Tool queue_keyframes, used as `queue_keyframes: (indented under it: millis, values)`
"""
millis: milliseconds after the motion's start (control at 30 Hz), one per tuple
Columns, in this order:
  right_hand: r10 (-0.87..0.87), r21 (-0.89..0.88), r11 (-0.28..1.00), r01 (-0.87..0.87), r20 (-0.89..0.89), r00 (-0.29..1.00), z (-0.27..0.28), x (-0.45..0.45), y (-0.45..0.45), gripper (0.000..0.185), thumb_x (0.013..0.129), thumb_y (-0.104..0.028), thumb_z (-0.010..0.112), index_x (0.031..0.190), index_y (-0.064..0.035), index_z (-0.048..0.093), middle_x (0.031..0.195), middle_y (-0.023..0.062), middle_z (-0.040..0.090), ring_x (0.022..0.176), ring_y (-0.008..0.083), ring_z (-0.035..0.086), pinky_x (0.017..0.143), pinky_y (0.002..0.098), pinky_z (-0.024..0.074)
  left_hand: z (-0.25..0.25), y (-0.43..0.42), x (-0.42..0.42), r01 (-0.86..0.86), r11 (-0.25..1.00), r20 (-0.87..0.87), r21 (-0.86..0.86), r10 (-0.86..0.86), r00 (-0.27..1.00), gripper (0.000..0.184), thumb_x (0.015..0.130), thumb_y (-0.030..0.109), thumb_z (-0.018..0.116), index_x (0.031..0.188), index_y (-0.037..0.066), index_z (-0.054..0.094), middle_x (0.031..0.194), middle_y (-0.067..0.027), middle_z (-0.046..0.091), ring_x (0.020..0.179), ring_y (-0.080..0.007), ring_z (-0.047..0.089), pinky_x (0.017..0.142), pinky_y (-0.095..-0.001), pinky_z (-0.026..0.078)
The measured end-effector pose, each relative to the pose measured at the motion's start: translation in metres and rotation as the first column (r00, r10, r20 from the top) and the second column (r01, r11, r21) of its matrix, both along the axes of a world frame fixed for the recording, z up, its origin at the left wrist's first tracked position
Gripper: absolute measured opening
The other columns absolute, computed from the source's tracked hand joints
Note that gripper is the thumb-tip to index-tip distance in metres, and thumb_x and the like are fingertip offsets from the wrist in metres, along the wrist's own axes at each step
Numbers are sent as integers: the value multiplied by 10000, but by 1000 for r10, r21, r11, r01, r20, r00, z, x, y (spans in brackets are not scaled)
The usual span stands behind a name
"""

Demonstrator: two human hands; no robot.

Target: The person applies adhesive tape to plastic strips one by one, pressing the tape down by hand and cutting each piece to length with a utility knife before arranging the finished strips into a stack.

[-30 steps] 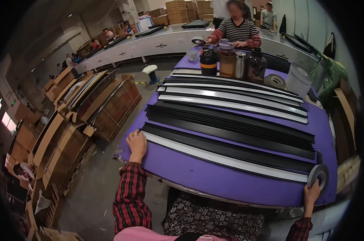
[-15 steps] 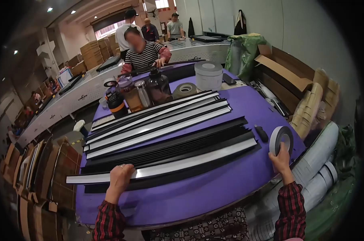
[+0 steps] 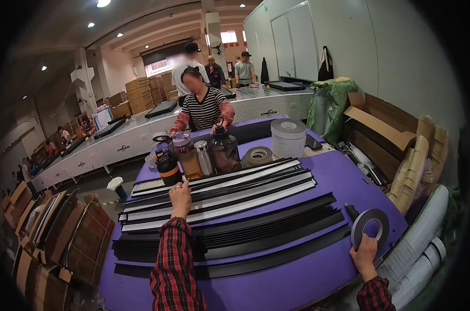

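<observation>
In the head view, the left hand [image 3: 180, 200] lies over the far group of long black strips with white bands [image 3: 245, 193], fingers curled; whether it grips one cannot be told. The right hand [image 3: 366, 254] is closed around a flat grey tape roll [image 3: 357, 228] near the right edge of the purple tabletop [image 3: 302, 277]. Judging by the visible faces, the far group already carries bands, while the nearer stack of plain black strips [image 3: 266, 223] and the separate black strip [image 3: 276, 257] nearest the wearer show none.

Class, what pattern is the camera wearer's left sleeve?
Left sleeve: red-and-black plaid, best seen in the head view.
</observation>
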State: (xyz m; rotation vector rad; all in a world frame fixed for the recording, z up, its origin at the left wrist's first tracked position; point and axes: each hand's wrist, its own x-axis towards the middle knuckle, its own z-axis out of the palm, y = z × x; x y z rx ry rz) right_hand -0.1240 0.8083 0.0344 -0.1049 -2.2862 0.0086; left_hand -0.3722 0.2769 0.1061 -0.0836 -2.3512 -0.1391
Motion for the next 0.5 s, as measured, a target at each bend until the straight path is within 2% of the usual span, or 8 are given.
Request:
queue_keyframes:
  millis: [33, 67, 100, 167, 200, 267, 333, 500]
  values:
    - [-3, 6, 1000, 3, -2, 1000, 0, 0, 0, 459, 505, -64, 629, 924, 46, 478, 731, 166, 489, 722, 330, 486, 698, 408, 387, -10, 14, 3, 73, 997, -26, 9, -72, 997, 204, 774, 144, 528, 963, 70, 551, 945, -110, 557, 929, -280, 504, 799, -399, 364]
    - [-6, 8, 1000, 6, 0, 1000, -1, 0, 0, 456, 508, -65, 628, 927, 40, 481, 737, 166, 495, 728, 330, 491, 704, 409, 389, -10, 28, 12, 185, 982, 134, 32, -188, 973, 211, 779, 182, 540, 955, 67, 562, 958, -120, 559, 944, -285, 503, 833, -399, 355]
    - [-12, 6, 1000, 12, 16, 1000, -2, -1, -2, 456, 508, -65, 628, 927, 40, 481, 737, 166, 495, 728, 330, 491, 704, 409, 389, -22, 44, 28, 252, 967, 73, 18, -253, 965, 214, 792, 213, 538, 947, 70, 575, 937, -125, 569, 931, -287, 511, 836, -396, 353]
    - [26, -66, 998, -23, 32, 999, -1, -1, 2, 453, 519, -83, 629, 937, 20, 488, 755, 164, 509, 747, 328, 501, 722, 415, 392, -46, 64, 54, 381, 921, 190, 78, -389, 902, 246, 808, 254, 529, 978, 85, 582, 942, -106, 581, 945, -278, 514, 837, -380, 353]
    - [3, -58, 998, -2, 33, 999, -1, -2, 2, 443, 533, -106, 631, 940, 3, 496, 768, 155, 522, 759, 326, 509, 735, 417, 393, -45, 74, 76, 359, 927, 361, 109, -374, 854, 291, 820, 299, 507, 1032, 107, 561, 1019, -110, 557, 1021, -288, 479, 872, -424, 330]
    - [-12, -57, 998, 15, 64, 998, 7, 1, -3, 432, 554, -133, 628, 943, 2, 495, 773, 150, 528, 750, 331, 508, 725, 415, 393, -47, 91, 118, 279, 959, 553, -59, -201, 809, 421, 844, 422, 406, 1186, 182, 448, 1260, -133, 390, 1182, -346, 319, 915, -602, 203]
    - [-38, -39, 998, 41, 70, 997, 8, 3, -3, 395, 565, -142, 624, 911, -5, 495, 755, 149, 527, 736, 326, 506, 710, 408, 394, -45, 93, 135, 171, 985, 622, -12, -127, 773, 490, 843, 473, 377, 1264, 222, 379, 1336, -124, 311, 1238, -367, 233, 943, -618, 135]
    - [-15, -46, 999, 17, 41, 999, 6, 0, 0, 349, 576, -159, 625, 864, -16, 489, 711, 134, 528, 702, 306, 513, 693, 392, 392, -38, 102, 162, 163, 986, 723, -20, -99, 684, 543, 849, 552, 272, 1329, 301, 250, 1402, -91, 175, 1273, -404, 103, 946, -640, 39]
